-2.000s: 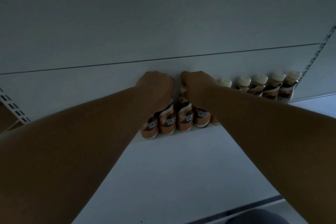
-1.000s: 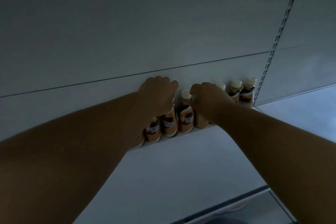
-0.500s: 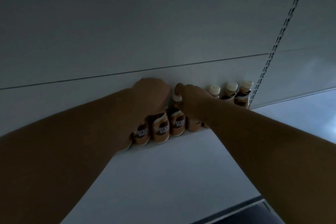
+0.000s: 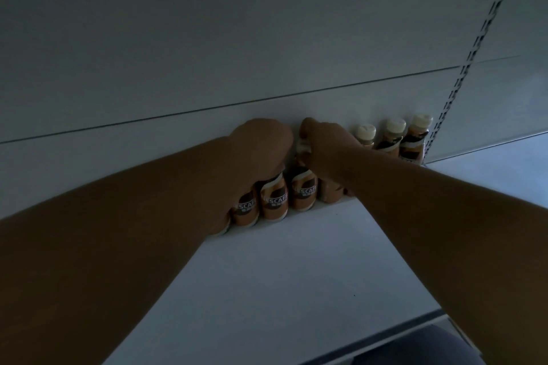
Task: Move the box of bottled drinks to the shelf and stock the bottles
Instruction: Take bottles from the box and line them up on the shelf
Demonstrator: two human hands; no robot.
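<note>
Bottles [image 4: 302,192], round, smooth, cream-capped

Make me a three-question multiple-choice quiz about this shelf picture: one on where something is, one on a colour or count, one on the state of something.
1. Where do the bottles stand?
A. At the back of the shelf, against the wall
B. At the shelf's front edge
C. On the floor

2. What colour are the caps of the three bottles clear of the hands at the right?
A. Red
B. Cream
C. Black

3. What is the right hand doing?
A. Hanging open, clear of the bottles
B. Closed round the top of a bottle
C. Lying flat on the shelf

Answers: 1 A, the row runs along the back panel with bare shelf in front. 2 B, all three caps look pale cream. 3 B, its fingers curl over a bottle's neck; the left hand likewise covers bottle tops.
</note>
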